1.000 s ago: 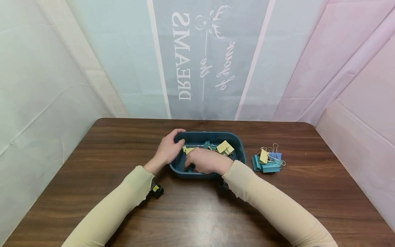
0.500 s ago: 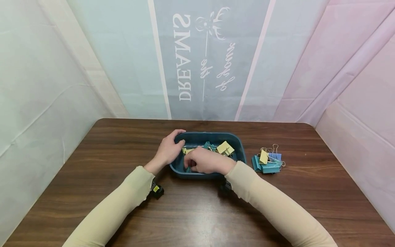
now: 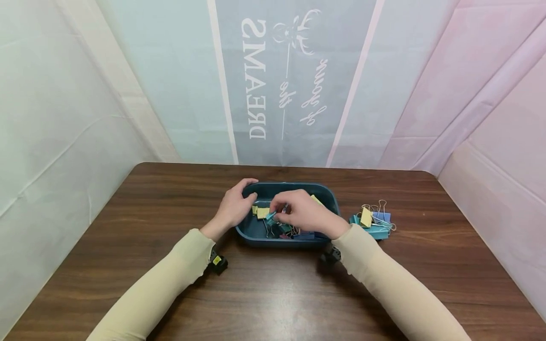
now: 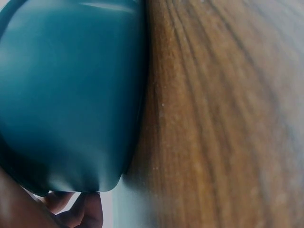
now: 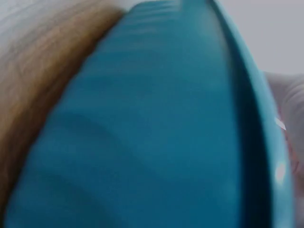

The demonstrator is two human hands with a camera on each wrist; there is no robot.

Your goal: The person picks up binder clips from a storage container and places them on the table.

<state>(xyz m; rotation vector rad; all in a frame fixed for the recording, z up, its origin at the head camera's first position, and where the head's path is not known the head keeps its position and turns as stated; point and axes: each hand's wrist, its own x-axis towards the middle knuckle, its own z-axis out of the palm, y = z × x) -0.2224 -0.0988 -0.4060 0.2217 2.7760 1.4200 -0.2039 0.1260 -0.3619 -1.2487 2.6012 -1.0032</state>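
A dark teal plastic bin (image 3: 290, 243) stands on the table, with several binder clips inside, among them a yellow binder clip (image 3: 262, 213) and a blue binder clip (image 3: 304, 236). My left hand (image 3: 233, 206) grips the bin's left end, thumb over the rim; in the left wrist view its fingers (image 4: 90, 211) reach round the bin's far side. Over the bin's middle, my right hand (image 3: 300, 210) pinches a teal binder clip (image 3: 270, 216) between thumb and fingers. The right wrist view is mostly filled by the bin's wall (image 5: 142, 128), with part of the hand blurred behind the rim.
To the right of the bin lies a small heap of binder clips: a teal one (image 3: 377, 232), a yellow one (image 3: 366, 217) and a blue one (image 3: 382, 217). The brown wooden table (image 3: 273, 293) ends at a hanging printed cloth (image 3: 294, 94).
My right hand has risen from the bin's lower left and moved right, bringing up a teal binder clip. More clips in the bin now show. My left hand keeps its place.
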